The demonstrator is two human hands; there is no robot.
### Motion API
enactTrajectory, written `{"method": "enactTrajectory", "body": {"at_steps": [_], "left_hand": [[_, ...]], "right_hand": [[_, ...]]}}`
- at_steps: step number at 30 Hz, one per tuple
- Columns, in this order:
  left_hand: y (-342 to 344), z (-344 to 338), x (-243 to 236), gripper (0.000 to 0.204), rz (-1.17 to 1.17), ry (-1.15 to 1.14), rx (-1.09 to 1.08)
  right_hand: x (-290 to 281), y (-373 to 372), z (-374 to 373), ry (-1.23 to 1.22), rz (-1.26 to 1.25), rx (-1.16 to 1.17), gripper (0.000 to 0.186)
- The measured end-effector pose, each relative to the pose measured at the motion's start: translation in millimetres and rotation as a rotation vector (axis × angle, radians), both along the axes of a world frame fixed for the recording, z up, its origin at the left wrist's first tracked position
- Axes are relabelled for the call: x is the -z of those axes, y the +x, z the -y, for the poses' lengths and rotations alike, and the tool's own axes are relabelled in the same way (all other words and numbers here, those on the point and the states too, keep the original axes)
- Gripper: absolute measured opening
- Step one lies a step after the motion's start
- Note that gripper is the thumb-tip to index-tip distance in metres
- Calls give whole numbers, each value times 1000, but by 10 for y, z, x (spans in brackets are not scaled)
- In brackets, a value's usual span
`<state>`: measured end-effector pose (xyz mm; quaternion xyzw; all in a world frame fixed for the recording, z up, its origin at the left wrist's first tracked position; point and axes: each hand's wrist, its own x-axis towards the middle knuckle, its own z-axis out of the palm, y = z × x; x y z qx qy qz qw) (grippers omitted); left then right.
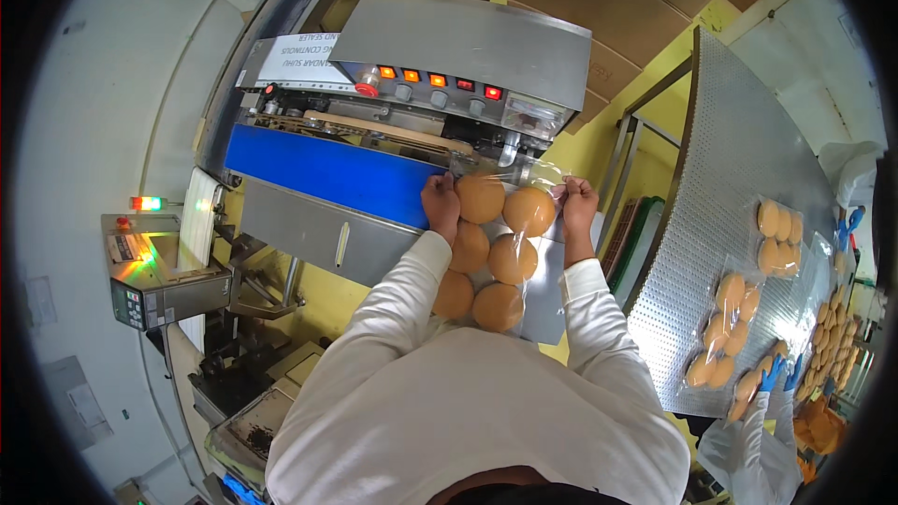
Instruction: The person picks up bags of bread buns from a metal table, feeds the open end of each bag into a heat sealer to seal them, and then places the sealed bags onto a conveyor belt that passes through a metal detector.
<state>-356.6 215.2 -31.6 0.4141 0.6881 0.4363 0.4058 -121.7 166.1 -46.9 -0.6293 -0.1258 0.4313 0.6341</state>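
Note:
A clear plastic bag (524, 316) with several round golden-brown buns (513, 258) in two columns lies in front of me. My left hand (441, 205) pinches its upper left edge beside the blue conveyor belt (327, 173). At the upper right corner, my right hand (577, 209) grips the film between thumb and fingers. The bag's mouth is stretched between both hands, against the right end of a steel bag sealing machine (458, 37). Glowing orange and red switches line its front. Where the film meets the machine's feed is hard to make out.
On the right stands a dimpled metal table (697, 252) bearing several bagged buns (779, 238) and many loose ones. A co-worker's blue-gloved hand (772, 372) touches buns there. Cardboard boxes (599, 9) stack behind the sealer; at left stands a conveyor machine (173, 281) with a lit signal lamp.

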Motion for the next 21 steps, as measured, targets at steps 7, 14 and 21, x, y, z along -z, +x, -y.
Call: {"method": "enactTrajectory", "body": {"at_steps": [7, 14, 21], "left_hand": [[-438, -214, 286, 24, 63, 88, -35], [-982, -294, 82, 23, -197, 193, 117], [-1637, 358, -103, 52, -591, 204, 314]], "right_hand": [[59, -354, -210, 4, 78, -84, 12], [-20, -870, -382, 62, -54, -75, 12], [-120, -1726, 158, -84, 70, -247, 36]]}}
